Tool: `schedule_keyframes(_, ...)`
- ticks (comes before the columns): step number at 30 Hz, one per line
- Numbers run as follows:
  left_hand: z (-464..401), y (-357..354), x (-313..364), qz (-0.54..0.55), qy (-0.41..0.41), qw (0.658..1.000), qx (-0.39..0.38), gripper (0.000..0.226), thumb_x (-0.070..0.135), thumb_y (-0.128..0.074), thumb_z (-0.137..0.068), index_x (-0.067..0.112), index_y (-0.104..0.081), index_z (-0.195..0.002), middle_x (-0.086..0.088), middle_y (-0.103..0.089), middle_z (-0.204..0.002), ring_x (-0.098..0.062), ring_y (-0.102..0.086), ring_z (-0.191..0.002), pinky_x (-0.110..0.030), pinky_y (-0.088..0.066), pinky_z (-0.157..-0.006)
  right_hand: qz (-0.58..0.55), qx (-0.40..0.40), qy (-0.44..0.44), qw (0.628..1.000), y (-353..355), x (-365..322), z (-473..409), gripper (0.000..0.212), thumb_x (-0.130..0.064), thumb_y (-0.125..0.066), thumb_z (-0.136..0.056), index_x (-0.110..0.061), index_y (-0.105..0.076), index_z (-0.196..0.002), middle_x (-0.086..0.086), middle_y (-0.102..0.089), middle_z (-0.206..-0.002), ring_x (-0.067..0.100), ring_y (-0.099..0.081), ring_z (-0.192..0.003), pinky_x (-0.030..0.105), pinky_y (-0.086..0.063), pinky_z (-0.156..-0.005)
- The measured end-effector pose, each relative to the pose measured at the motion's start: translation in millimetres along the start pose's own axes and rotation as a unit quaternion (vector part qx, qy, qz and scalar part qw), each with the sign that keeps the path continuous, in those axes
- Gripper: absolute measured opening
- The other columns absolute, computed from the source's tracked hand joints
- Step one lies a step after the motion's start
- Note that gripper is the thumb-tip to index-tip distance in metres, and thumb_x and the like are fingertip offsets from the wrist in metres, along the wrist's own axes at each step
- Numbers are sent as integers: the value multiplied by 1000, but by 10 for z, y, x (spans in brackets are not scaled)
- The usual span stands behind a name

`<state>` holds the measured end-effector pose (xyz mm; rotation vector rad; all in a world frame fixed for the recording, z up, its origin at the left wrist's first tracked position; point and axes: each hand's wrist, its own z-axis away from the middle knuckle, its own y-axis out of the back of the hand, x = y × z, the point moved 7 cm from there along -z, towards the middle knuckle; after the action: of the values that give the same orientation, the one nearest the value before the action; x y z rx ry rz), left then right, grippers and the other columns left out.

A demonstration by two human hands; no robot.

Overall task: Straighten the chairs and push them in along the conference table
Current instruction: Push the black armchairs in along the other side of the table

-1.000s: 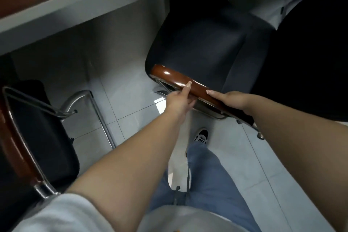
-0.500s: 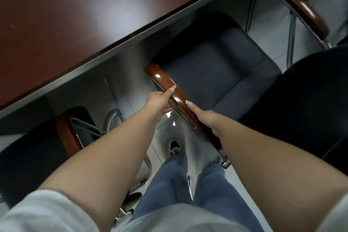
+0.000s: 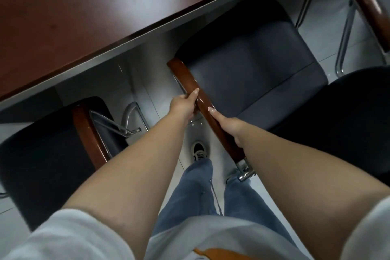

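Observation:
A dark padded chair stands with its seat front under the edge of the dark red conference table. Its left wooden armrest runs diagonally toward me. My left hand grips that armrest from the left, thumb on top. My right hand holds the same armrest a little nearer to me, fingers wrapped under it. The chair's black backrest is at the right, and its other armrest shows at the top right.
A second dark chair with a wooden armrest and chrome frame stands at the left, close to my left forearm. Grey tiled floor lies between the chairs, where my legs and one shoe stand.
The chair has moved in toward the table, its seat front now under the table edge. Both hands kept their hold on the armrest. My view has risen to show more tabletop.

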<state>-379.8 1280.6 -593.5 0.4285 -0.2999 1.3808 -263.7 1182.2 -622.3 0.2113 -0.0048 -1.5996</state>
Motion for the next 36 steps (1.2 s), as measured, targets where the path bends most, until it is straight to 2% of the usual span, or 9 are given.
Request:
schedule_keyframes(2, 37, 7, 17, -26, -8, 1000, 14, 21, 30, -52, -95, 11, -61, -92, -3, -62, -81, -18, -61, -75, -25, -52, -72, -5, 28, 23, 999, 46, -34, 25, 79, -70, -55, -76, -2, -57, -118, 16, -62, -115, 34, -59, -105, 42, -45, -97)
schedule_keyframes(4, 48, 76, 52, -66, -42, 995, 58, 32, 30, -49, -96, 7, -60, -115, -10, -64, -102, -26, -61, -100, -32, -46, -92, -30, 37, 61, 997, 99, -139, 99, 59, -61, -58, -81, -5, -62, -99, 13, -64, -97, 30, -60, -91, 38, -48, -90)
schedule_keyframes(6, 173, 150, 147, -71, -96, 985, 122, 34, 26, -48, -96, 9, -56, -125, -8, -60, -122, -25, -54, -115, -28, -39, -97, -78, 58, 106, 990, 222, -281, 246, 43, -49, -60, -85, -7, -63, -95, 9, -61, -95, 24, -56, -88, 32, -43, -83)
schedule_keyframes(8, 363, 87, 243, -22, -128, 982, 135, 30, 24, -48, -96, 14, -58, -123, -5, -60, -122, -22, -55, -113, -26, -40, -97, -117, 94, 153, 977, 405, -417, 378, 35, -41, -62, -86, -7, -67, -95, 9, -63, -104, 23, -55, -95, 32, -41, -85)
schedule_keyframes(11, 680, -191, 470, 38, -171, 981, 84, 25, 23, -49, -95, 13, -60, -115, -4, -62, -108, -19, -58, -102, -28, -44, -95, -175, 111, 219, 953, 629, -598, 726, 22, -34, -63, -87, -16, -64, -75, 1, -65, -83, 16, -59, -78, 26, -46, -73)
schedule_keyframes(16, 1183, -618, 960, 90, -260, 961, -18, 16, 16, -44, -97, 14, -59, -101, 3, -59, -77, -7, -55, -70, -27, -46, -80, -235, 143, 333, 902, 1060, -831, 1575, 20, -28, -58, -91, -17, -61, -75, -2, -60, -72, 9, -55, -62, 18, -44, -61)
schedule_keyframes(28, 2889, -1567, 1432, 149, -370, 885, -238, 17, 26, -48, -96, 17, -58, -85, 1, -62, -70, -8, -58, -62, -18, -45, -60, -434, 254, 544, 672, 1899, -426, 3514, 18, -25, -59, -91, -14, -61, -77, -2, -60, -69, 9, -58, -66, 23, -51, -68)
schedule_keyframes(32, 3457, -1666, 1380, 147, -413, 851, -288, 19, 25, -49, -96, 15, -60, -83, 1, -61, -64, -12, -58, -63, -20, -45, -59, -431, 230, 593, 640, 2061, -112, 4024, 13, -24, -63, -88, -13, -62, -80, -4, -60, -66, 9, -58, -64, 21, -52, -64)
schedule_keyframes(36, 3950, -1761, 1102, 146, -404, 848, -311, 20, 28, -49, -96, 17, -60, -83, 3, -63, -62, -14, -60, -69, -23, -45, -64, -437, 237, 608, 620, 2268, 447, 4282, 13, -25, -65, -86, -14, -62, -81, -1, -62, -68, 12, -59, -65, 21, -51, -63)
